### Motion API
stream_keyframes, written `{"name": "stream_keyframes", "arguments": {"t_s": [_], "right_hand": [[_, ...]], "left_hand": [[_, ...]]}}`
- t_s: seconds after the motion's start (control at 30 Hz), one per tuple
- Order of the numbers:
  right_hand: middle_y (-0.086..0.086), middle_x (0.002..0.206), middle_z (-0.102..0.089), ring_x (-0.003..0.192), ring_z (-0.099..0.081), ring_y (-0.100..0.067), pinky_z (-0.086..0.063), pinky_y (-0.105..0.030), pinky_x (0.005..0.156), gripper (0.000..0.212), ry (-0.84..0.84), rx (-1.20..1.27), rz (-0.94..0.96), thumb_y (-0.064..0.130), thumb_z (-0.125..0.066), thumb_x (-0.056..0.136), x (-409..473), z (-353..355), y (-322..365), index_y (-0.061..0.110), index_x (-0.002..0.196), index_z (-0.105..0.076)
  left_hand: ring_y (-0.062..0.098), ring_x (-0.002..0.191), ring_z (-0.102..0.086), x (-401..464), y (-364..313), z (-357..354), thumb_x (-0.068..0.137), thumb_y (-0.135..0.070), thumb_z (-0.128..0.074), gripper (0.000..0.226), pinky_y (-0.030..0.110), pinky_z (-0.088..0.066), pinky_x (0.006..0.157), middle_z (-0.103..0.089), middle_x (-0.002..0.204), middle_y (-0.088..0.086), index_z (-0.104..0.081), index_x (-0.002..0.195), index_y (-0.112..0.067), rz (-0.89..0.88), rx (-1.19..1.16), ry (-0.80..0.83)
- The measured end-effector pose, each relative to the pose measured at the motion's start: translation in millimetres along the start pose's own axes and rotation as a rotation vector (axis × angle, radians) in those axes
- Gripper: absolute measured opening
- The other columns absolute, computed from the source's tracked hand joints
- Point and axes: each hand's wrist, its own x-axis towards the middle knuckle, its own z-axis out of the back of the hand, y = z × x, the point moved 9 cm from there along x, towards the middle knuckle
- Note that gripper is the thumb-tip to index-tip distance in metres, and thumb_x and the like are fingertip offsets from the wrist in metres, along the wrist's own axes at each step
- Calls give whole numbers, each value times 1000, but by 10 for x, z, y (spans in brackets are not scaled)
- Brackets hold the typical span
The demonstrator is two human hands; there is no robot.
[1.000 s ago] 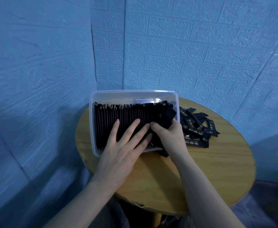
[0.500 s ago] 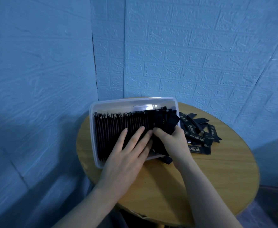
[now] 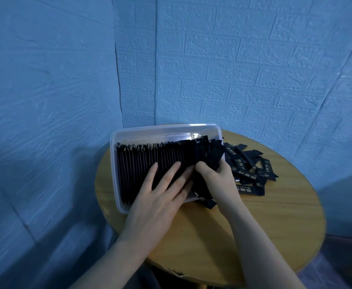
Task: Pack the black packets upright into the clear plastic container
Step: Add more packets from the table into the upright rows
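Left hand flat, fingers straight, pressing packed row in container; right hand grips packets at right end; I judge next: seat them upright.

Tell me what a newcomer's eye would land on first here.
First, the dense row of upright black packets filling the clear plastic container at the round table's far left. Next, the left hand lying flat on that row while the right hand grips a bundle at its right end. Loose packets lie heaped to the container's right.
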Motion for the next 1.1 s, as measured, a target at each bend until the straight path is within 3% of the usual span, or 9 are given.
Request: {"name": "stream_keyframes", "arguments": {"t_s": [0.2,0.37,0.47,0.63,0.83,0.97,1.1], "right_hand": [[-1,93,-71,89,-68,-17,-55,-46,88,18,-31,-61,24,12,-64,85,17,0,-7,18,103,-62],[6,86,-72,84,-68,-10,-55,-32,79,20,-51,-81,119,10,-66,85,32,-42,105,28,93,-62],[7,85,-71,82,-67,-4,-53,-22,73,19,-43,-135,186,11,-68,84,36,-75,178,26,94,-63],[6,82,-71,76,-66,-3,-51,-18,66,14,-58,-136,167,16,-72,83,37,-76,114,21,93,-64],[1,82,-68,78,-66,-11,-54,-24,65,14,43,-133,53,16,-62,85,31,-67,6,13,98,-62],[-6,88,-69,87,-67,-22,-58,-44,79,23,48,-153,39,18,-63,77,25,-60,-19,15,99,-62],[-5,92,-71,90,-68,-20,-57,-46,84,23,12,-141,31,9,-66,83,32,-27,-51,15,104,-64]], "left_hand": [[29,148,-24,-11,7,-18,79,-14,-58,59,60,-21,113,-38,155,7,-54,137,-14,-1,-10,13],[28,148,-22,-16,35,-22,77,-16,-72,63,60,-22,113,-38,155,7,-54,137,-15,25,-25,34],[28,148,-22,-20,36,-13,78,-16,-72,61,60,-22,113,-40,154,7,-55,136,-15,31,-28,30],[27,148,-24,-22,25,10,79,-16,-67,58,58,-18,114,-41,153,8,-56,136,-14,21,-17,17],[27,148,-23,-30,37,10,79,-14,-69,60,58,-19,114,-40,153,7,-55,137,-14,31,-48,6],[27,147,-25,-31,39,7,78,-13,-72,61,58,-20,114,-39,154,7,-55,137,-14,32,-57,3],[26,147,-26,-28,35,10,79,-13,-71,58,58,-21,114,-40,153,6,-56,135,-14,26,-59,-8]]}}
